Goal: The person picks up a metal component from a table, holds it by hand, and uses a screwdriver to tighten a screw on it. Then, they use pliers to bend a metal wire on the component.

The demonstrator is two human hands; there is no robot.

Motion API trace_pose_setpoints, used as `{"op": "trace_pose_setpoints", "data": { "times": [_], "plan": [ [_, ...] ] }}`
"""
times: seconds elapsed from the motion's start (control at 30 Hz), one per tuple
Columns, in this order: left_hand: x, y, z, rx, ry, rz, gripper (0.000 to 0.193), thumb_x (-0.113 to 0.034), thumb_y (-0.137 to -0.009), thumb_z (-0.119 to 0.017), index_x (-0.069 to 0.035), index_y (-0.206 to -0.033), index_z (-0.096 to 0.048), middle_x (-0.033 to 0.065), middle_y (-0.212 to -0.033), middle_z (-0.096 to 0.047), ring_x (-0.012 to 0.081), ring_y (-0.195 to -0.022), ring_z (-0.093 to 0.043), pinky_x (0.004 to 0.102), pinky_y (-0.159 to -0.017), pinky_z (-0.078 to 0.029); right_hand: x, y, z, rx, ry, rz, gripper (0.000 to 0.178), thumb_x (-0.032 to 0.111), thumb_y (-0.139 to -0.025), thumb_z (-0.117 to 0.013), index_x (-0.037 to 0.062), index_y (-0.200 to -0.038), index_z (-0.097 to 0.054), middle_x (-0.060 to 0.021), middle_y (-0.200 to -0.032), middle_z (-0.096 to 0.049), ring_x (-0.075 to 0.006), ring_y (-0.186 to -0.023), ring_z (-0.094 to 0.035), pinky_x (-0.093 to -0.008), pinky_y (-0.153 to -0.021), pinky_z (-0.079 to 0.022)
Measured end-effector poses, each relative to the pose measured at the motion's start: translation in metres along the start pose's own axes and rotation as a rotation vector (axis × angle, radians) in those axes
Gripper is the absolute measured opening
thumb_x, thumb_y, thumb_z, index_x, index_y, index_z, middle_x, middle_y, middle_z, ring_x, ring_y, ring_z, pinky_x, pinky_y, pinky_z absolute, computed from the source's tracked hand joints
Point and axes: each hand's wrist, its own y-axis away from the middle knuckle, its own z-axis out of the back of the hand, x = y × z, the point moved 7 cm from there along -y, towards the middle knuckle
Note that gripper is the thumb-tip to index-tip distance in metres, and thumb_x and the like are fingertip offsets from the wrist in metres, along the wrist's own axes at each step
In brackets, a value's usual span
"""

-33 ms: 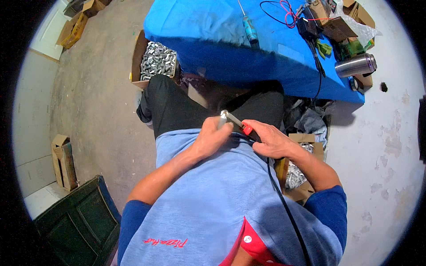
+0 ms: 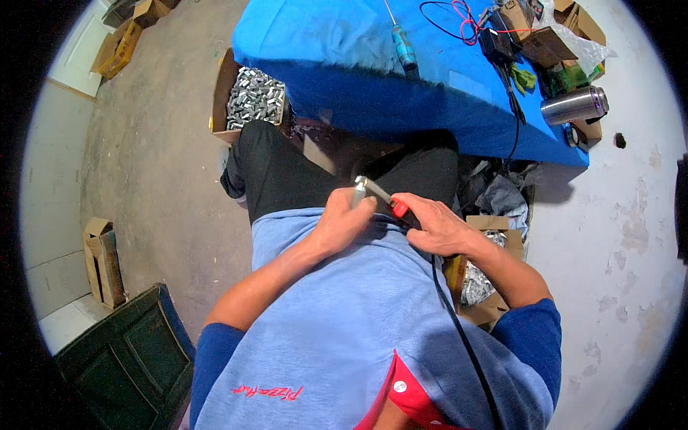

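Over my lap, my left hand (image 2: 344,223) is closed around a small silvery metal piece (image 2: 358,192), its end sticking up past the thumb. My right hand (image 2: 438,223) is wrapped round a corded hand tool with a narrow metal arm (image 2: 378,190) and a red part (image 2: 399,208). The arm's tip meets the top of the metal piece, or lies right beside it; I cannot tell which. The tool's body is mostly hidden in my right palm. Its black cord (image 2: 459,322) runs down over the front of my blue shirt.
A box of small metal pieces (image 2: 255,97) stands by my left knee, another open box (image 2: 479,283) at my right side. On the blue-covered table (image 2: 337,43) lie a teal-handled screwdriver (image 2: 403,47), wires (image 2: 469,21) and a steel flask (image 2: 573,106). A dark panelled board (image 2: 129,358) is lower left.
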Motion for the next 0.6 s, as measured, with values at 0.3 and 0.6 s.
{"op": "trace_pose_setpoints", "data": {
  "times": [0.3, 0.6],
  "plan": [
    [-0.011, 0.002, -0.011, -0.001, -0.061, -0.141, 0.033, -0.025, -0.097, -0.052, -0.007, -0.07, -0.052, -0.0037, -0.061, -0.048, 0.0066, -0.055, -0.043, 0.0283, -0.049, -0.034, 0.01, 0.004, 0.01, -0.128, 0.073, 0.028, 0.068, 0.008, -0.074, -0.056, -0.0026, -0.14, -0.041, -0.0274, -0.129, -0.054, -0.045, -0.119, -0.055, -0.0455, -0.101, -0.045],
    [0.0, -0.003, 0.0, -0.082, -0.091, -0.083, 0.033, -0.025, -0.096, -0.053, 0.003, -0.079, -0.057, 0.0032, -0.067, -0.054, 0.0101, -0.065, -0.049, 0.0343, -0.058, -0.043, 0.002, 0.017, 0.002, -0.137, 0.1, -0.035, 0.063, 0.012, -0.078, -0.056, -0.002, -0.137, -0.04, -0.0265, -0.121, -0.055, -0.0448, -0.116, -0.054, -0.049, -0.098, -0.046]
  ]
}}
